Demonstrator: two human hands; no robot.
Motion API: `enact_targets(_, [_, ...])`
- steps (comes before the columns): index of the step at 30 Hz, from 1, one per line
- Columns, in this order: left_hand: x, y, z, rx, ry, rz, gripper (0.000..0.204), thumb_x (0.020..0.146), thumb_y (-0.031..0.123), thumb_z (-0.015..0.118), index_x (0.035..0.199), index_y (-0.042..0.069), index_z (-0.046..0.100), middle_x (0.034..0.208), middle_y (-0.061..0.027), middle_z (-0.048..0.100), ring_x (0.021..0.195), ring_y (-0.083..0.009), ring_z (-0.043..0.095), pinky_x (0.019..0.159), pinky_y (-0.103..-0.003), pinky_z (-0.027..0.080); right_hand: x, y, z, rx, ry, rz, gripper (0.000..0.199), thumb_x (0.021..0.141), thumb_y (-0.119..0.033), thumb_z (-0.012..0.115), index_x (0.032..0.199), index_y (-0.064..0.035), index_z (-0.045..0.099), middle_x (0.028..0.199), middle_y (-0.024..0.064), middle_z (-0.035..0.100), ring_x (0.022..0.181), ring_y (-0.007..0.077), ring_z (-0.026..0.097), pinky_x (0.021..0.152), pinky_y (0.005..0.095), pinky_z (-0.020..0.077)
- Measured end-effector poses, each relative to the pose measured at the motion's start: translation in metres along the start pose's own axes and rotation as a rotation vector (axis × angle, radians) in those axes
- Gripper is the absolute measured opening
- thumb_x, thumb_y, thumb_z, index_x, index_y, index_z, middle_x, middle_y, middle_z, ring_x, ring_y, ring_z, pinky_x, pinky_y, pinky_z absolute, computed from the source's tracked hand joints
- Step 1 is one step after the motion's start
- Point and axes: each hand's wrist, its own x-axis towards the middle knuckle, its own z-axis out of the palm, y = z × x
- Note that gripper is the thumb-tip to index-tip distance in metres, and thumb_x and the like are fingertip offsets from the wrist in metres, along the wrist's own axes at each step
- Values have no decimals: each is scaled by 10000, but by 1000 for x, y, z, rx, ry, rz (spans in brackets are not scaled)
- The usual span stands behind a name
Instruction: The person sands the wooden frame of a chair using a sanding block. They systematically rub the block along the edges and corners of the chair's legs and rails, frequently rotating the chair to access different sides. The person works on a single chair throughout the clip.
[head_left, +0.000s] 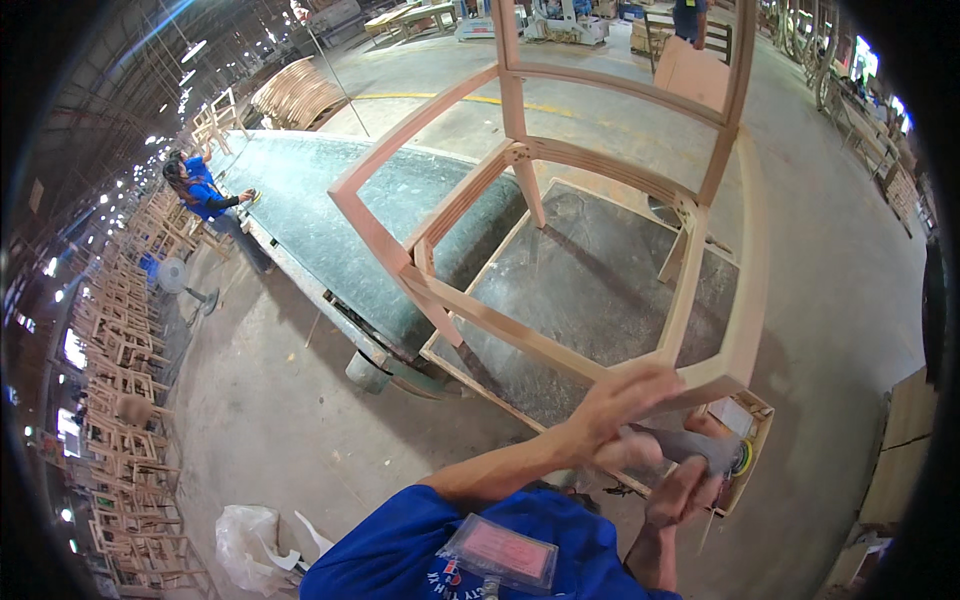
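A bare wooden armchair frame (555, 345) stands tilted in front of me, its legs over a low dark-topped platform (560, 270). My left hand (620, 415) grips the frame's near right corner, fingers stretched along the wood. Just below that corner, my right hand (685, 492) is closed round a grey power sander (705, 447). The sander's round yellow-green pad end (743, 457) points to the right. Motion blurs the sander and the fingers around it, and I cannot tell whether the pad touches wood.
A shallow wooden box (757, 425) sits beside the sander. Left of the platform is a long green-topped table (300, 190), where a person in blue (205, 195) works. A fan (180, 280), stacked chair frames (120, 400) and a plastic bag (250, 540) lie leftward.
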Motion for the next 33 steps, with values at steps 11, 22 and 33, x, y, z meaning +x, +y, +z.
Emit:
enact_targets(11, [-95,-29,-250,673,430,-271,105,961,77,603,1024,48,682,909,-157,703,833,-290,698,695,-364,542,-2,27,217,-514,-780,-155,560,891,-288,685,1355,-19,520,1388,211,511,1277,408,491,1062,483,389])
enact_targets(22, [-3,-71,-441,1280,412,157,180,900,212,726,785,96,652,722,-87,633,600,-290,629,549,-400,487,-16,97,286,-988,-879,-164,653,857,-425,710,1384,-92,515,1217,142,639,1089,322,637,937,456,475])
enact_targets(33, [-94,-47,-320,678,689,-68,213,1001,131,568,1049,-60,648,918,-179,685,791,-272,651,702,-368,523,-14,90,287,-678,-807,-36,645,876,-465,701,1339,-41,553,1174,145,658,1077,287,642,926,412,493])
